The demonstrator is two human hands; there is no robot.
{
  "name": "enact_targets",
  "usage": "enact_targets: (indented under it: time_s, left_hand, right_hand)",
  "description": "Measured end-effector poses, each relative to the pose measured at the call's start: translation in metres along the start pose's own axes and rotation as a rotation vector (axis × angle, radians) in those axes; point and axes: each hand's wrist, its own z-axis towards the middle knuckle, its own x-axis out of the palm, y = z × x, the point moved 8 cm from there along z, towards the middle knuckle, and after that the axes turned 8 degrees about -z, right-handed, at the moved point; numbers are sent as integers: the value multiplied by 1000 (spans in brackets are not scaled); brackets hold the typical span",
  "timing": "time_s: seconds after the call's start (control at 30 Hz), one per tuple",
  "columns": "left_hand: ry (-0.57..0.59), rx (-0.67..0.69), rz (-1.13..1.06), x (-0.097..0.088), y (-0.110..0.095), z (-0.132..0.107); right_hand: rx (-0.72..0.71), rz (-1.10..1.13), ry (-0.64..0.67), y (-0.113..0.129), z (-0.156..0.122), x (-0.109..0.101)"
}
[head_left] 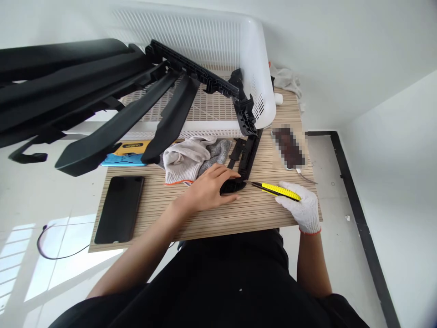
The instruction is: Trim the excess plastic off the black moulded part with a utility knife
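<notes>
The black strip (250, 157), slanting toward upper right, is held at its lower end by the left hand (212, 187), faced by the yellow cutter (278, 189) gripped in the right hand (302, 207).

A striped wood-grain table (205, 223) carries a white plastic basket (251, 54). On this table lie also a black smartphone (119, 209), knitted gloves (184, 159) and a black plastic part (249, 157).

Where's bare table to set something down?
Bare tabletop lies either side of the left forearm: toward the dark phone, and along the near edge toward the gloved right hand. Crowded: around the loose glove and black part beside the basket.
</notes>
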Motion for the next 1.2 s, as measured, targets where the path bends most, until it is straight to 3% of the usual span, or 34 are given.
enact_targets:
  time_s: [0.07,0.2,0.4,0.83,0.93,1.0,1.1,1.2]
  left_hand:
    - [-33,24,22,4,1,-1]
    - [-89,33,-1,2,1,-1]
    - [-28,101,-21,13,-6,-6]
    - [-14,82,-14,18,3,-7]
    - [-25,76,-47,10,-3,-3]
    - [-40,97,-94,-1,-15,10]
    - [-2,228,-132,-8,-44,50]
    - [136,306,-23,12,-61,108]
  right_hand:
    - [20,-8,6,0,0,2]
    - [107,-24,-107,-3,0,-5]
    - [143,9,-107,-7,1,-4]
    - [156,-40,-133,-7,2,-9]
    - [93,-78,-94,-4,4,-7]
    - [47,-103,-75,-1,5,-5]
    - [-4,-110,-68,2,6,-4]
    - [-24,-72,-81,3,6,-4]
